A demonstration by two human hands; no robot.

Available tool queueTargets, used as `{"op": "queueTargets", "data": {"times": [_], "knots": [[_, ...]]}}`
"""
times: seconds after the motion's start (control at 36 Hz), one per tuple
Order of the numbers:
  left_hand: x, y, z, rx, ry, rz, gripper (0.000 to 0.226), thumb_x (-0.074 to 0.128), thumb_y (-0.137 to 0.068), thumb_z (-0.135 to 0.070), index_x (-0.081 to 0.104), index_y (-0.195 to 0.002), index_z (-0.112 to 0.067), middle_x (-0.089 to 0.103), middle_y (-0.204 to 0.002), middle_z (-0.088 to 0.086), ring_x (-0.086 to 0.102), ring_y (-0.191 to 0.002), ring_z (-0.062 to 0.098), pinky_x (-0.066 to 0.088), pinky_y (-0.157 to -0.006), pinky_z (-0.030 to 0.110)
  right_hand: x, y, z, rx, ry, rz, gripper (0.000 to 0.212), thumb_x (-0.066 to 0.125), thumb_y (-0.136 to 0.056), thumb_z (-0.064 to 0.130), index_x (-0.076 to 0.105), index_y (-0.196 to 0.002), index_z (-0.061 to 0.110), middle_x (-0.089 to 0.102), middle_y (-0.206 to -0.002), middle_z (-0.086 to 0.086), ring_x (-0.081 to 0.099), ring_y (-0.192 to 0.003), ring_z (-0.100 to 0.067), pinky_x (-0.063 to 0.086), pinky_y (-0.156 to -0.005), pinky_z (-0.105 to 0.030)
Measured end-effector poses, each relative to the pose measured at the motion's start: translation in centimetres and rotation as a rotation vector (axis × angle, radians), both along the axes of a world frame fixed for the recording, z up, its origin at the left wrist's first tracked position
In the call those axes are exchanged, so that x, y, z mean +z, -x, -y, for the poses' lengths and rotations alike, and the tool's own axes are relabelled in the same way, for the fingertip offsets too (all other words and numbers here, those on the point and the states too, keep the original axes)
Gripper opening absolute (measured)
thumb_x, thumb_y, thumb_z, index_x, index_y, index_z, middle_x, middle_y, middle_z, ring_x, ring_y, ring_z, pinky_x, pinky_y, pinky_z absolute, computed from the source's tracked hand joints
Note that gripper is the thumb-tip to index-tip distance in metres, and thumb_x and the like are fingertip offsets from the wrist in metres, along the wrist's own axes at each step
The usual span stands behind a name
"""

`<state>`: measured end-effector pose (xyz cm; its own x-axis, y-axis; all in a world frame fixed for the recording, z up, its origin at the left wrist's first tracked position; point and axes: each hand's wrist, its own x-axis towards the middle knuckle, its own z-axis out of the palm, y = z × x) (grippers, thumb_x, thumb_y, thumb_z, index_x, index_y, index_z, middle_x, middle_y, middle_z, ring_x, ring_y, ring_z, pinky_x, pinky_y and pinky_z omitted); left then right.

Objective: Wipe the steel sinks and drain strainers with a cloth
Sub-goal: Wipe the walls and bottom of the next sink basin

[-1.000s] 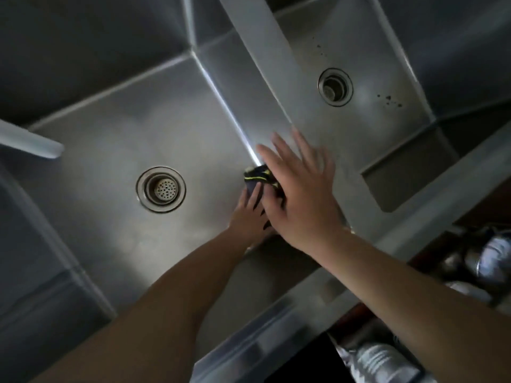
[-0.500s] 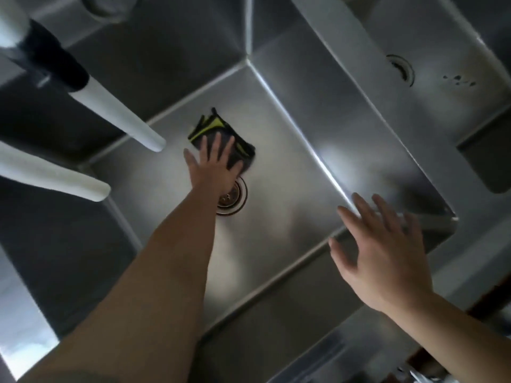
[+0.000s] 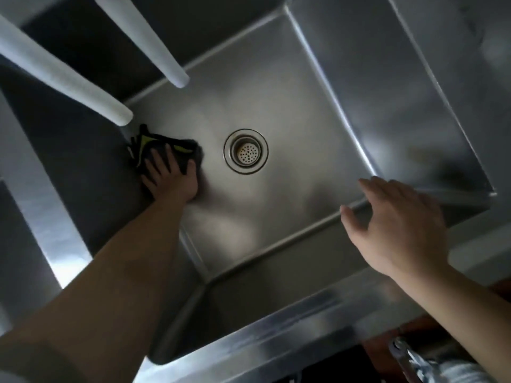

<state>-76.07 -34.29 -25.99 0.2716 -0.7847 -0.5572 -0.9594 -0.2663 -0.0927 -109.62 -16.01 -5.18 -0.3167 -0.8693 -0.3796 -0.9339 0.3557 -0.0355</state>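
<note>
Setting: commercial-style kitchen or scullery. Evidence: deep square stainless-steel sink (image 3: pixel 290 111) with welded corners and a perforated drain strainer (image 3: pixel 246 151) at its floor; broad steel rim (image 3: pixel 276 346) along the near edge; two pale spouts (image 3: pixel 66 76) overhanging the far left corner; metal ware (image 3: pixel 414 360) stored below the near right corner.

You have one steel sink (image 3: pixel 290 225) in full view, with one drain strainer (image 3: pixel 246 151) at its middle. Left of the strainer: one dark cloth (image 3: pixel 163 146), two white spouts (image 3: pixel 83 87). Two hands (image 3: pixel 398 222). Below the sink, perhaps one metal object (image 3: pixel 414 360), blurred.
</note>
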Motion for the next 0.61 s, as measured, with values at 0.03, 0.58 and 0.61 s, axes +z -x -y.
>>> {"op": "queueTargets", "data": {"times": [0.03, 0.58, 0.61], "knots": [[0.3, 0.2, -1.7, -0.037, -0.034, 0.017, 0.078, 0.014, -0.094, -0.07, -0.017, -0.156, -0.034, -0.022, -0.165, 0.002, -0.016, -0.153, 0.028, -0.008, -0.12, 0.056, 0.1, 0.0, -0.1, -0.011, 0.023, 0.007, 0.053, 0.052, -0.088, 0.051, 0.062, -0.122, 0.012, 0.068, -0.114, -0.009, 0.063, -0.106, -0.032, 0.049, -0.088, -0.046], [1.6, 2.2, -8.9, -0.318, -0.143, -0.133, 0.08, 0.027, -0.095, -0.071, -0.016, -0.155, -0.038, -0.022, -0.165, 0.005, -0.02, -0.151, 0.034, -0.007, -0.122, 0.049, 0.1, 0.0, -0.3, -0.043, 0.07, 0.043, 0.047, 0.058, -0.088, 0.045, 0.065, -0.117, 0.009, 0.071, -0.1, -0.009, 0.066, -0.095, -0.033, 0.05, -0.081, -0.043], [1.0, 3.9, -7.6, -0.242, -0.103, -0.153, 0.08, 0.026, -0.095, -0.071, -0.016, -0.155, -0.038, -0.023, -0.165, 0.005, -0.021, -0.151, 0.034, -0.008, -0.122, 0.05, 0.1, 0.0, -0.3, -0.04, 0.067, 0.041, 0.047, 0.059, -0.088, 0.045, 0.065, -0.118, 0.009, 0.071, -0.101, -0.009, 0.066, -0.096, -0.033, 0.05, -0.081, -0.043]]}}
